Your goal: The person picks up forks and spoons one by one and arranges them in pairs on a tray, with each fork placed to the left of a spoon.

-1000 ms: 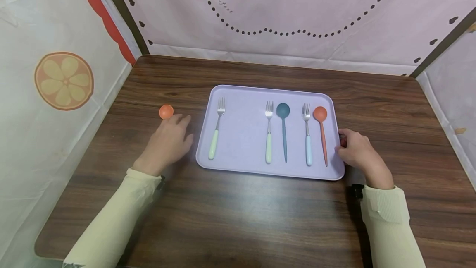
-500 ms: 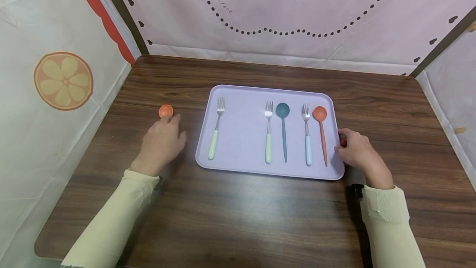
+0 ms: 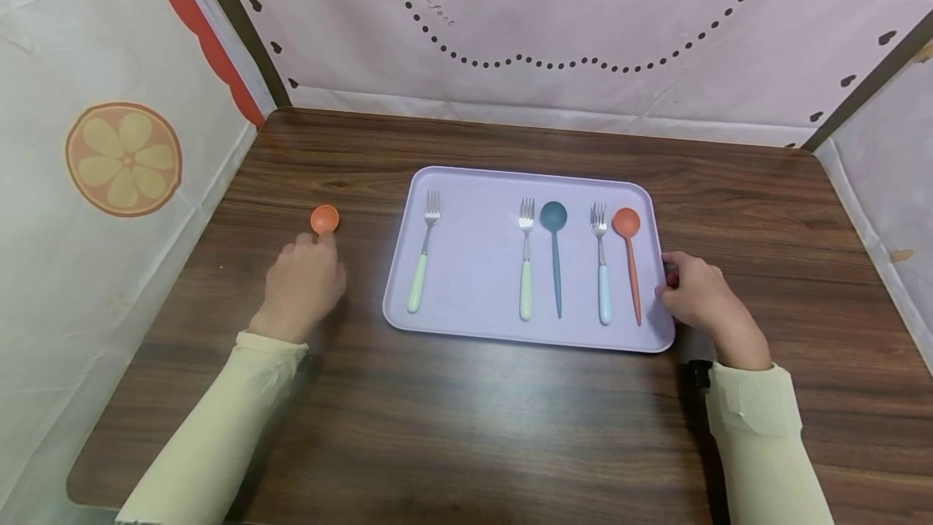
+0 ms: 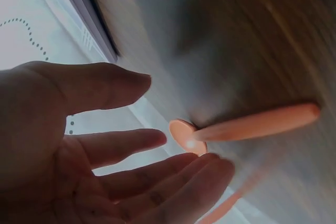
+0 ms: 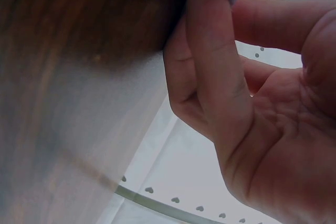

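Observation:
On the left of the table lies an orange spoon (image 3: pixel 325 218), its handle mostly hidden in the head view by my left hand (image 3: pixel 303 286). The left wrist view shows the spoon's handle (image 4: pixel 257 124) beyond the fingertips, with thumb and fingers well apart and nothing between them. My right hand (image 3: pixel 703 298) pinches the right edge of a lavender tray (image 3: pixel 477 258), thumb at the rim and fingers (image 5: pixel 215 51) reaching under it. On the tray are a green-handled fork (image 3: pixel 424 253), another green-handled fork (image 3: pixel 526 282), a teal spoon (image 3: pixel 554 217), a blue-handled fork (image 3: pixel 603 282) and a red-orange spoon (image 3: pixel 627 223).
The tray lies on a dark wood table (image 3: pixel 466 420). Printed cloth stands as a wall (image 3: pixel 627 14) behind the table and as a side wall (image 3: pixel 44 266) at the left.
My left hand has moved left and slightly toward me, coming over the orange spoon's handle, and its fingers look more bent. My right hand and the tray have stayed in place.

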Available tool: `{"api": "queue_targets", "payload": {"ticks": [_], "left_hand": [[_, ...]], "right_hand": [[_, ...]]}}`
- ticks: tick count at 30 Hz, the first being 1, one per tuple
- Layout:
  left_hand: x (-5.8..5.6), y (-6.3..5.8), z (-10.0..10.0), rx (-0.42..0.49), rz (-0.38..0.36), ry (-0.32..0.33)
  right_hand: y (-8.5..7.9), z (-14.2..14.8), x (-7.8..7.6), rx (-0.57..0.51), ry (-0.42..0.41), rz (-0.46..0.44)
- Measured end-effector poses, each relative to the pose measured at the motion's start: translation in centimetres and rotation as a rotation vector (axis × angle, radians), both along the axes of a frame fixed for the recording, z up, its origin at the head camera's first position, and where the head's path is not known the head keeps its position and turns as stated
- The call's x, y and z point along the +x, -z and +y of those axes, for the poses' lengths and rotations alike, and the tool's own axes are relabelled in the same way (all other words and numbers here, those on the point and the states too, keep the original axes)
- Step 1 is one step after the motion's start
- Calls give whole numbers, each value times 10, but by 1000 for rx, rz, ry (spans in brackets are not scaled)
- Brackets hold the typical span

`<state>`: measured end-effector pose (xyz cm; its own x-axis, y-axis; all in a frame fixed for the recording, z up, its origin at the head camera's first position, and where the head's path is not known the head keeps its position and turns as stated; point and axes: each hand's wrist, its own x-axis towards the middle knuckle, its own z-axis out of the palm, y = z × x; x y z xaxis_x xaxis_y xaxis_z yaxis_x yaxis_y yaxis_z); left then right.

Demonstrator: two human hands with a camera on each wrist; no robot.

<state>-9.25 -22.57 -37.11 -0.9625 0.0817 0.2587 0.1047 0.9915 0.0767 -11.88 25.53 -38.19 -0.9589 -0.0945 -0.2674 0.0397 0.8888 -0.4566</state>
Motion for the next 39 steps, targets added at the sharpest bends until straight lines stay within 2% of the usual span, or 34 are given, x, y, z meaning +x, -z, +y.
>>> {"api": "queue_targets", "payload": {"ticks": [7, 15, 21, 35, 39], "left_hand": [[0, -3, -4, -6, -172, -48], [-4, -1, -9, -15, -230, -45], [-6, 1, -9, -4, -225, -35], [-8, -3, 4, 23, -111, 32], [-10, -5, 8, 35, -102, 42]], "right_hand": [[0, -1, -1, -2, 10, -9], [0, 0, -1, -3, 9, -15], [-1, 0, -1, -8, 10, -21], [-1, 0, -1, -12, 18, -29], [-1, 0, -1, -12, 16, -24]]}}
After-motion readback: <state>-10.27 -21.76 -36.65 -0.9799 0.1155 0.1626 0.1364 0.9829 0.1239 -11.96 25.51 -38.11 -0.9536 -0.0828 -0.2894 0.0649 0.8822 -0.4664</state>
